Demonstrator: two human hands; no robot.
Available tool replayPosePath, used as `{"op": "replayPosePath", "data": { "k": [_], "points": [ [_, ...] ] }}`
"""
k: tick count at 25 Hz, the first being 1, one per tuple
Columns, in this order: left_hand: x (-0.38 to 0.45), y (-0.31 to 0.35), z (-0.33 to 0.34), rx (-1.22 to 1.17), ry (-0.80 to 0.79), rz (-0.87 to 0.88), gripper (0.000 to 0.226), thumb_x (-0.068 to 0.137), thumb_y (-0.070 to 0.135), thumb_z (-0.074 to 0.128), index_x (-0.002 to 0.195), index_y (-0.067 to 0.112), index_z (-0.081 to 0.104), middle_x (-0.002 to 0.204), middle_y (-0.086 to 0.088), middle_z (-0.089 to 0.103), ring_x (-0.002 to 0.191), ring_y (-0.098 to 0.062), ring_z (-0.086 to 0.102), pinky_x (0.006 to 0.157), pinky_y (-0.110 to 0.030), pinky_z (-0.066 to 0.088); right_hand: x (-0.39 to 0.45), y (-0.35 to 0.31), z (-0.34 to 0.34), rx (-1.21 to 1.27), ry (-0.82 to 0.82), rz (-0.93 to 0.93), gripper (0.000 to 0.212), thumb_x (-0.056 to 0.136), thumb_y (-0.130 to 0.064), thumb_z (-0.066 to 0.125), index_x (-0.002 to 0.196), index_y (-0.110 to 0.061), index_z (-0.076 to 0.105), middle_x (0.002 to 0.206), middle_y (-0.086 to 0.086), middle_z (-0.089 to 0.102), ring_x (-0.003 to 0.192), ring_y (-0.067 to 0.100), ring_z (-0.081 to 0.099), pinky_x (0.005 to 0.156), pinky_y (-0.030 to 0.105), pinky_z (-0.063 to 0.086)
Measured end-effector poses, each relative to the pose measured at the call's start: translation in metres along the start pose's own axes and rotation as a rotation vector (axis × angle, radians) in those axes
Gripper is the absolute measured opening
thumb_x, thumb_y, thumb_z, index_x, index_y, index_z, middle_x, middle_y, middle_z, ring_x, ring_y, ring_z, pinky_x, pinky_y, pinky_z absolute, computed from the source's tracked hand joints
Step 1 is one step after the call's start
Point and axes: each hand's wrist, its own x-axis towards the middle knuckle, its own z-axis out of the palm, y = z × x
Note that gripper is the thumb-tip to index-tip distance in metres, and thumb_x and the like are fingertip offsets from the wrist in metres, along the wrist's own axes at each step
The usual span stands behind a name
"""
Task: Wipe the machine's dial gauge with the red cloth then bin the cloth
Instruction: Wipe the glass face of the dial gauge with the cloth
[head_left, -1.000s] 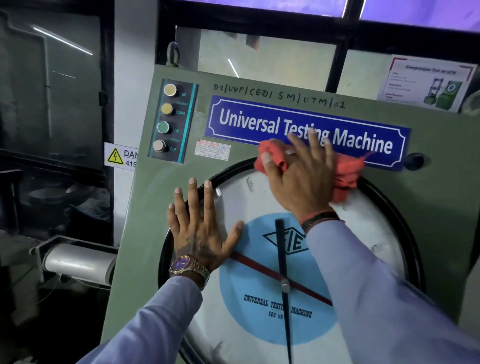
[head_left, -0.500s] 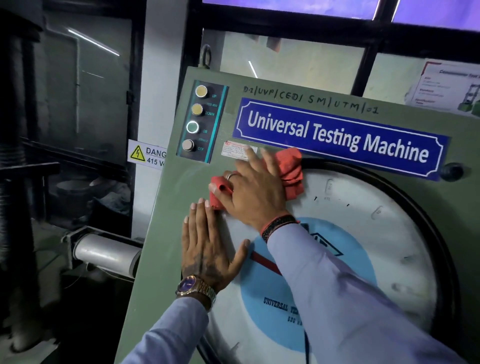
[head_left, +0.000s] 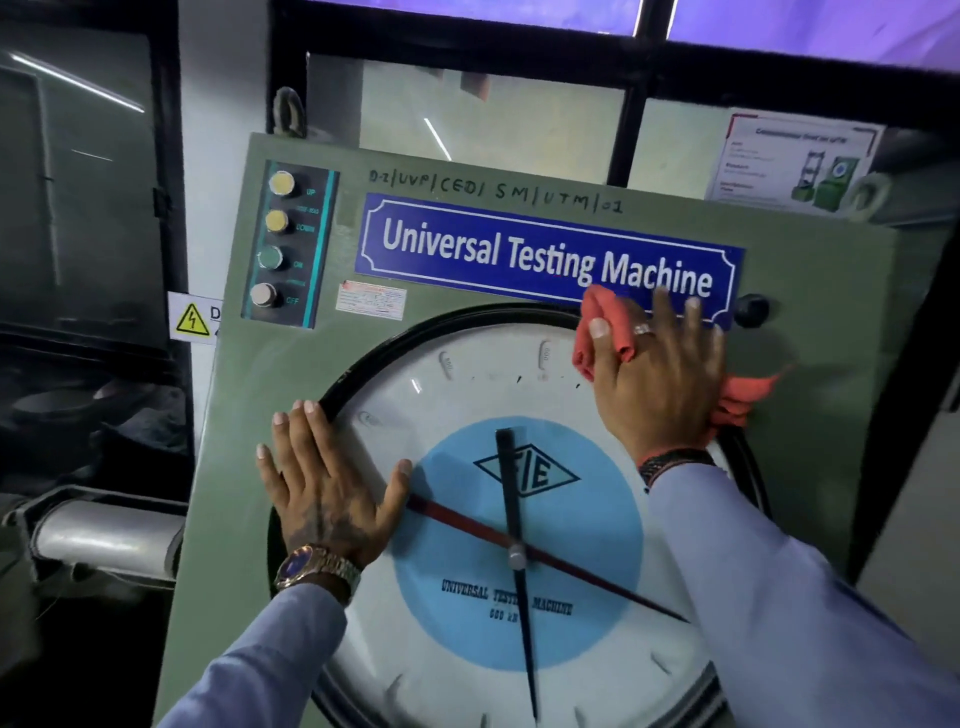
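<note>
Right hand (head_left: 657, 379) fingers spread flat, pressing red cloth (head_left: 602, 322) against dial gauge (head_left: 467, 395) at upper-right black rim (head_left: 363, 358), cloth touching nameplate (head_left: 545, 249) lower edge, open glass below, left hand (head_left: 327, 483) flat on left rim, unmoved, cloth shifted from upper-left.

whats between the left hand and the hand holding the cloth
Head view: only bare dial gauge face, crossed by the black pointer tip.
</note>
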Motion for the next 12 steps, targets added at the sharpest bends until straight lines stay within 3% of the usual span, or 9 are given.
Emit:
{"op": "replayPosePath", "data": {
  "k": [5,9,12],
  "points": [
    [-0.001,0.005,0.003,-0.008,0.023,-0.014,0.117,0.089,0.079,0.035,0.170,0.000,0.008,0.176,-0.028,0.020,0.166,-0.047,0.014,0.134,-0.066,0.009,-0.055,0.043,0.005,0.044,0.065,0.114,0.065,0.114,-0.054,0.031,0.177,-0.035,0.024,0.186,0.015,0.011,0.172,0.044,0.011,0.139,0.062,0.009],
    [-0.002,0.001,0.006,-0.008,0.021,-0.010,0.117,0.089,0.080,0.035,0.171,0.004,0.002,0.177,-0.026,0.016,0.166,-0.045,0.011,0.135,-0.064,0.007,-0.081,0.029,0.019,0.034,0.025,-0.023,0.066,0.113,-0.054,0.035,0.176,-0.037,0.025,0.186,0.013,0.012,0.171,0.044,0.014,0.139,0.062,0.003],
    [-0.001,0.001,0.009,-0.005,0.035,-0.010,0.117,0.089,0.080,0.035,0.171,0.004,0.002,0.177,-0.025,0.016,0.167,-0.045,0.011,0.134,-0.064,0.007,-0.086,0.014,0.021,0.041,-0.005,-0.075,0.067,0.113,-0.054,0.036,0.176,-0.033,0.028,0.186,0.012,0.016,0.171,0.045,0.016,0.138,0.064,0.007]
  ]
}}
